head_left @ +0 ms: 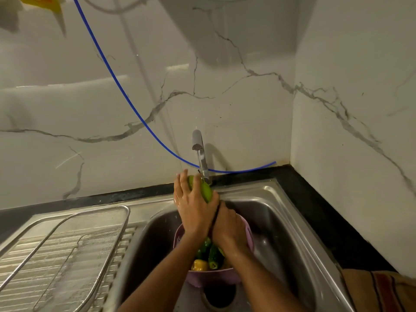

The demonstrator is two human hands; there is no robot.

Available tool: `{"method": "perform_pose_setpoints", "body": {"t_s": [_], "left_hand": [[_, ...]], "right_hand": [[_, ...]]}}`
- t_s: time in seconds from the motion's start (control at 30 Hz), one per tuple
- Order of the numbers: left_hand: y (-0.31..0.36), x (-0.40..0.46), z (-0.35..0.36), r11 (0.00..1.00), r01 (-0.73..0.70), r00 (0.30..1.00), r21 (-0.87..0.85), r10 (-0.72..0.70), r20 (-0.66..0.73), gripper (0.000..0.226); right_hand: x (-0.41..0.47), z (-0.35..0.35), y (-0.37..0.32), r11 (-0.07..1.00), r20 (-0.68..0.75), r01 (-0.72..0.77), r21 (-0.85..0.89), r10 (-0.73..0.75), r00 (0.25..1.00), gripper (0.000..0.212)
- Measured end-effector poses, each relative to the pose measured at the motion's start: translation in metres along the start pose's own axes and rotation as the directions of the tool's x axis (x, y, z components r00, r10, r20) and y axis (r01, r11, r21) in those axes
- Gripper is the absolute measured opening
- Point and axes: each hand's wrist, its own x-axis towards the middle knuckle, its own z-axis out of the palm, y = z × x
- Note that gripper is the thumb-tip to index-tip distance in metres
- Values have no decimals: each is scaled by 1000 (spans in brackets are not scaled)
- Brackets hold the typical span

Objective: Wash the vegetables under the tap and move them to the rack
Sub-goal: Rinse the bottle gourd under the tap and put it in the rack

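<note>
Head view, looking down into a corner sink. A pale green vegetable [203, 190], smooth-skinned and elongated, perhaps a gourd or a mango, is held directly under the spout of the steel tap [200, 154], just above the sink basin [276, 221]. The left hand [191, 210] lies over its near side with fingers extended and spread, palm pressing on the skin; the right hand [227, 226] wraps its lower end from beneath, fingers curled out of sight. The skin appears glossy and wet, so it is judged slippery; the body looks firm and moderately heavy, best gripped around the thick middle with both palms rather than at the tapering end. Below the forearms a lilac plastic colander [246, 235] sits in the basin, holding dark green peppers [213, 255] and one yellow bell pepper [199, 265], all waxy, hollow and probably light. On the ribbed steel drainboard [24, 257] at left rests the wire mesh rack [94, 224], shallow, with a rounded rim. A blue hose [126, 95] hangs across the veined marble-pattern wall [349, 109]; black counter [315, 199] edges the sink, with a striped cloth [382, 291] at right.
</note>
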Motion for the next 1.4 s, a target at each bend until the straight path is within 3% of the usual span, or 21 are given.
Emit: {"method": "perform_pose_setpoints", "body": {"t_s": [0.07,0.13,0.27,0.37,0.47,0.53,0.6,0.67,0.73,0.87,0.93,1.0,1.07,1.17,1.23,1.33,1.4], "left_hand": [[-4,14,-12,956,-194,979,219,175,101,44],[3,32,-27,859,-328,929,393,220,296,39],[19,65,-47,709,-504,789,493,147,596,47],[19,84,-48,706,-524,639,476,-42,768,55],[17,95,-48,856,-352,473,380,-188,861,53],[9,101,-54,972,-46,402,231,-194,895,45],[-4,105,-60,951,306,380,40,-160,911,41],[-13,105,-64,880,468,361,-84,-103,927,41],[-18,99,-60,819,549,411,-165,-93,907,37],[-14,78,-47,635,654,644,-411,-182,743,43],[-4,65,-39,495,643,752,-585,-264,603,23],[7,53,-29,387,592,801,-707,-375,466,7],[11,45,-22,347,560,809,-752,-426,405,9],[5,33,-23,342,542,826,-768,-385,412,9],[-1,16,-24,445,504,862,-740,-307,403,15],[-9,-7,-18,667,424,890,-612,-181,419,68],[-13,-16,-15,682,469,860,-560,-210,465,87]], "right_hand": [[0,-2,0,1000,-8,-6,-13,6,1000,39],[-1,-3,1,997,-22,34,-74,-35,999,46],[-1,-8,2,980,-16,75,-184,-79,997,58],[-1,-10,4,958,-30,137,-251,-149,988,64],[0,-11,4,952,-47,143,-272,-161,986,72],[1,-14,5,961,-51,101,-257,-118,992,78],[4,-16,8,980,-42,43,-195,-53,998,81],[4,-15,11,990,-38,7,-138,-12,999,83],[4,-13,11,994,-31,-19,-104,16,999,74],[7,-15,10,993,25,-110,-46,112,993,56],[7,-15,9,988,70,-152,-2,152,986,51],[6,-12,8,976,150,-195,97,180,972,46],[7,-10,10,951,229,-236,198,189,955,48],[10,-7,12,923,329,-280,266,186,926,60],[15,4,8,893,396,-310,326,168,903,63],[23,22,5,873,338,-323,367,198,920,47],[24,18,6,910,282,-268,318,179,943,45]]}}
